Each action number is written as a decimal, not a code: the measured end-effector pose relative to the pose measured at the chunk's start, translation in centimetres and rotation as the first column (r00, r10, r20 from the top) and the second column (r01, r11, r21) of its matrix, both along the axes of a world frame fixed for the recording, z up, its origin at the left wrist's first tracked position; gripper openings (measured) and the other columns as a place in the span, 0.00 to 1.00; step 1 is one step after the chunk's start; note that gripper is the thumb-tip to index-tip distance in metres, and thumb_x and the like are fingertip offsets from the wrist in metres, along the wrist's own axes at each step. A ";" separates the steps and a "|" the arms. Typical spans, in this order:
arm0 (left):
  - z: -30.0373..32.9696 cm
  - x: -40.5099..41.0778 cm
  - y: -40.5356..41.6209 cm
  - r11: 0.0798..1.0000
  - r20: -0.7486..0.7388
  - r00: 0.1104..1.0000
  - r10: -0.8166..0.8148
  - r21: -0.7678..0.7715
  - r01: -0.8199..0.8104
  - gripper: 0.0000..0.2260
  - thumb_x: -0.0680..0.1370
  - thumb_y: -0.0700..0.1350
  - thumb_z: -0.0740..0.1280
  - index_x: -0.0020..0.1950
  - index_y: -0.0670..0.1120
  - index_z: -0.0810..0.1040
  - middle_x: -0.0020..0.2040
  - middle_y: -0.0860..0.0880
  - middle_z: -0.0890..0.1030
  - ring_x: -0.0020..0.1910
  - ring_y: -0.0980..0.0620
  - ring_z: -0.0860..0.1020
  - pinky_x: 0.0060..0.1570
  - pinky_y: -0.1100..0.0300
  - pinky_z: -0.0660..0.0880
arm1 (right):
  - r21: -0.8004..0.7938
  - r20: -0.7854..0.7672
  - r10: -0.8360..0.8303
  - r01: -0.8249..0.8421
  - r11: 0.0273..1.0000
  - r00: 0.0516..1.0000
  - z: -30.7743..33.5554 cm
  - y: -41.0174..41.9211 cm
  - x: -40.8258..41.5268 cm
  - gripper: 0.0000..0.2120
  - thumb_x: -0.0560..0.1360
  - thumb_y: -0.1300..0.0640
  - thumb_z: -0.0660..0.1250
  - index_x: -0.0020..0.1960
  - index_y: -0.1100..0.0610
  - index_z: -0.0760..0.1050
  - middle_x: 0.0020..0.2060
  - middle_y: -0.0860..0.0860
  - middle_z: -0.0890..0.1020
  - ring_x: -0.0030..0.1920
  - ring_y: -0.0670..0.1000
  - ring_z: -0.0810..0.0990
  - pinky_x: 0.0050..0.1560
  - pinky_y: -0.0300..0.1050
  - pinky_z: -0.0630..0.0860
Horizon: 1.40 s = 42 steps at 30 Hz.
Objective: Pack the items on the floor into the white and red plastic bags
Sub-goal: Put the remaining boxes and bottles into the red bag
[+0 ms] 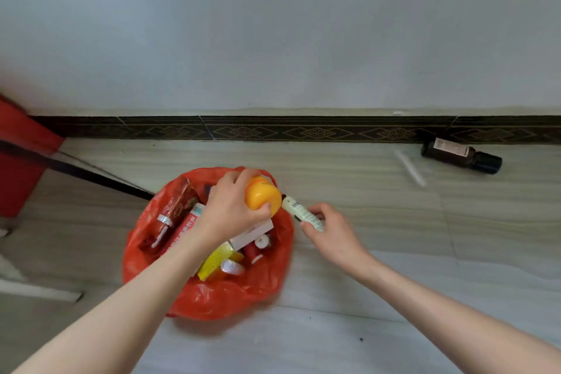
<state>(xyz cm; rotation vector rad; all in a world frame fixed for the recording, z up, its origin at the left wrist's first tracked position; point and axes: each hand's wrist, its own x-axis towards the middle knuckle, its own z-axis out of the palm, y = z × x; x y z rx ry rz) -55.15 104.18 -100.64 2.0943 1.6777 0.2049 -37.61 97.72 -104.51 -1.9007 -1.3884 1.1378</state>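
Red plastic fills the middle of the picture: the red bag sits open on the floor, a bit left of center. Inside it lie many small things. At the upper left of the bag there is a red box. Near the middle there is a white box, and below it a yellow box. A small white bottle lies by the yellow box, and a red tube with a white cap lies on the right side of the bag.

The left hand is over the top of the bag. Its fingers curl around a round orange jar and hold it above the bag's far rim.

The right hand is just right of the bag, low over the floor. It pinches a pale tube by one end. The other end of the tube points toward the orange jar and is very near it.

Far off, in the upper right of the picture, a dark bottle lies on its side by the wall. A thin clear stick lies on the floor just left of it.

At the left edge there is a big red thing. It is cut off by the edge, so I cannot tell what it is.
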 end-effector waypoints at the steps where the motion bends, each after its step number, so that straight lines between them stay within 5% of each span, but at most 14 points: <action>1: -0.3 -1.5 0.2 0.999 -0.048 0.998 0.039 0.003 -0.039 0.35 0.61 0.63 0.63 0.66 0.53 0.67 0.60 0.44 0.71 0.60 0.44 0.69 0.61 0.51 0.65 | 0.003 0.001 0.025 -0.025 1.000 1.000 -0.3 0.7 -1.4 0.14 0.72 0.57 0.66 0.57 0.58 0.73 0.53 0.55 0.80 0.54 0.55 0.77 0.55 0.46 0.72; 4: -1.1 -4.7 0.8 0.990 -0.156 0.980 0.127 0.081 -0.116 0.30 0.67 0.58 0.67 0.67 0.53 0.66 0.61 0.44 0.71 0.61 0.43 0.67 0.61 0.49 0.61 | 0.007 0.003 0.066 -0.066 0.998 0.998 -1.0 2.5 -5.2 0.13 0.73 0.56 0.65 0.56 0.58 0.73 0.52 0.56 0.80 0.53 0.56 0.77 0.51 0.46 0.71; 10: -2.7 -7.4 2.2 0.983 -0.360 0.933 0.030 0.178 0.038 0.36 0.61 0.66 0.50 0.65 0.51 0.68 0.64 0.44 0.71 0.69 0.41 0.59 0.64 0.44 0.54 | 0.001 0.067 0.097 -0.098 0.995 0.993 -2.0 4.7 -9.1 0.14 0.74 0.58 0.61 0.60 0.59 0.73 0.59 0.56 0.76 0.61 0.56 0.72 0.56 0.43 0.66; 15: -3.2 -7.6 4.2 0.998 -0.313 0.949 0.028 0.053 -0.012 0.31 0.67 0.65 0.56 0.62 0.48 0.68 0.76 0.43 0.52 0.75 0.43 0.45 0.69 0.40 0.44 | 0.065 0.026 0.081 -0.082 0.994 0.996 -2.3 4.7 -9.7 0.17 0.74 0.63 0.60 0.61 0.57 0.75 0.59 0.55 0.75 0.60 0.54 0.74 0.61 0.42 0.67; 19: -2.7 -7.6 5.1 0.993 -0.216 0.974 0.066 -0.080 -0.085 0.28 0.69 0.68 0.59 0.60 0.50 0.68 0.64 0.45 0.71 0.63 0.43 0.68 0.61 0.44 0.63 | 0.093 -0.032 0.029 -0.026 0.995 0.999 -2.6 4.9 -9.7 0.15 0.75 0.63 0.60 0.59 0.58 0.76 0.57 0.54 0.79 0.57 0.53 0.77 0.61 0.48 0.72; 24: -3.3 -7.6 4.6 0.998 -0.105 0.992 0.066 -0.009 -0.067 0.20 0.71 0.57 0.66 0.60 0.52 0.71 0.60 0.50 0.71 0.61 0.47 0.66 0.57 0.50 0.60 | 0.091 0.089 0.004 -0.012 0.996 0.996 -3.3 5.9 -8.7 0.13 0.77 0.58 0.60 0.59 0.59 0.75 0.58 0.56 0.77 0.60 0.55 0.74 0.56 0.41 0.66; 29: -3.0 -8.8 5.2 0.995 -0.064 0.998 0.017 0.097 -0.011 0.16 0.73 0.48 0.67 0.60 0.48 0.73 0.58 0.49 0.74 0.60 0.48 0.66 0.56 0.56 0.60 | -0.179 0.148 -0.005 0.032 0.983 0.989 -5.7 7.5 -7.3 0.21 0.78 0.54 0.57 0.68 0.63 0.64 0.66 0.61 0.71 0.66 0.60 0.69 0.64 0.47 0.65; 32: -3.6 -9.7 5.2 0.985 -0.034 0.999 0.001 0.171 0.004 0.15 0.74 0.42 0.67 0.60 0.46 0.73 0.57 0.47 0.76 0.59 0.46 0.68 0.57 0.56 0.62 | -0.241 0.125 0.016 0.015 0.970 0.992 -6.7 7.2 -7.2 0.16 0.77 0.54 0.60 0.61 0.61 0.72 0.58 0.60 0.78 0.60 0.60 0.75 0.54 0.44 0.70; 36: -4.2 -9.7 5.1 0.951 0.038 0.998 0.040 0.305 -0.049 0.12 0.74 0.37 0.66 0.58 0.43 0.76 0.52 0.45 0.78 0.54 0.46 0.72 0.54 0.56 0.66 | -0.192 0.082 -0.142 0.156 0.969 0.986 -6.8 6.9 -7.5 0.10 0.75 0.57 0.64 0.51 0.60 0.80 0.50 0.59 0.83 0.54 0.59 0.79 0.47 0.42 0.70; 42: -3.5 -8.4 6.1 0.888 0.208 0.973 0.100 0.422 -0.182 0.05 0.75 0.37 0.65 0.48 0.40 0.81 0.44 0.43 0.79 0.45 0.46 0.77 0.43 0.58 0.70 | 0.091 0.003 -0.271 0.269 0.959 0.963 -3.4 7.4 -5.5 0.07 0.75 0.60 0.64 0.46 0.62 0.79 0.39 0.56 0.81 0.42 0.54 0.76 0.37 0.41 0.60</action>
